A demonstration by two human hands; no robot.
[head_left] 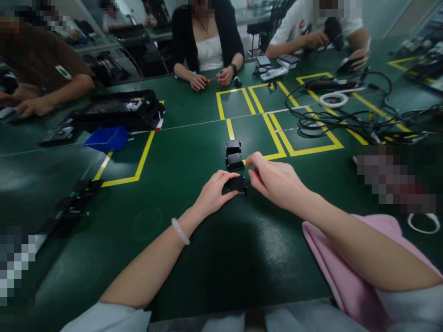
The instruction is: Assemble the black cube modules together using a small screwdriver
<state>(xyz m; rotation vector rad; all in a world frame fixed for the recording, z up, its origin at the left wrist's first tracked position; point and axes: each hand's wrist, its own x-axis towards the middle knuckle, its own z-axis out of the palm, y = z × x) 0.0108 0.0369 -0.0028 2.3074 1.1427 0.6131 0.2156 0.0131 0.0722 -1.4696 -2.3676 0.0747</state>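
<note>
My left hand (216, 191), with a pale bracelet on the wrist, grips a small black part (237, 184) from its left side, thumb below and fingers above. The part rests on the green table. Just to its right is my right hand (272, 177), its fingers curled with thumb and index close together; whether something tiny is between them is too small to tell. Two similar black parts, a nearer one (234, 161) and a farther one (233, 146), stand in a line beyond the held part.
Yellow tape frames mark the green table (194, 152). At the left are a black tray (117, 110), a blue scoop-like piece (108, 139) and several black parts (74, 203). Black cables (311, 120) and a pink cloth (332, 249) lie right. People sit opposite.
</note>
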